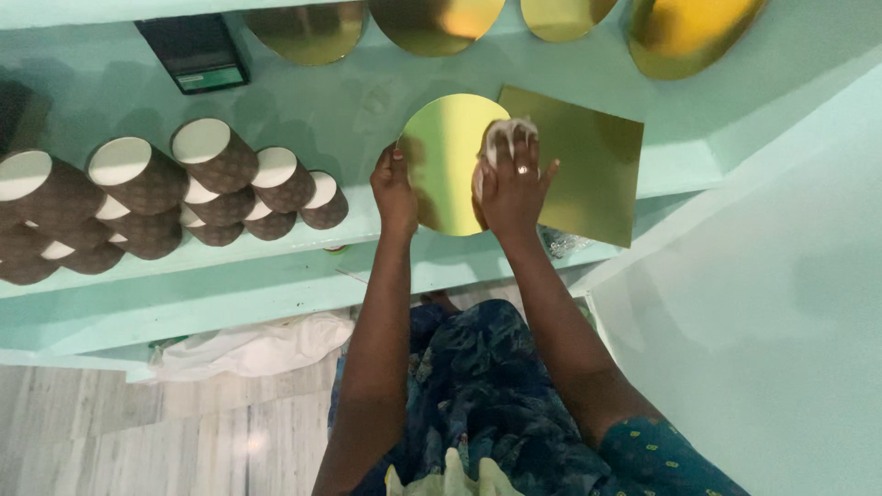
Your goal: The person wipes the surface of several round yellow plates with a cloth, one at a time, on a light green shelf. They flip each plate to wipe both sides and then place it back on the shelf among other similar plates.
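On the shelf [276,253], near its right end, the left hand [395,188] grips the left rim of a gold disc [441,165], while the right hand [513,184] presses a white cloth [507,133] against its right side. Just right lies a gold square [588,165]; brown cups [156,193] are stacked left.

Premises appear to be a small shop or bakery storeroom. Evidence: mint-green built-in shelves [303,119] fill the upper part of the frame, carrying stock in quantity. At left, stacks of brown paper cups [175,197] lie on their sides. Along the top edge and at centre, gold cake boards [593,161], round and square, lean against the wall. Pale marble floor [138,432] at lower left, with a crumpled white bag [248,349] under the lowest shelf
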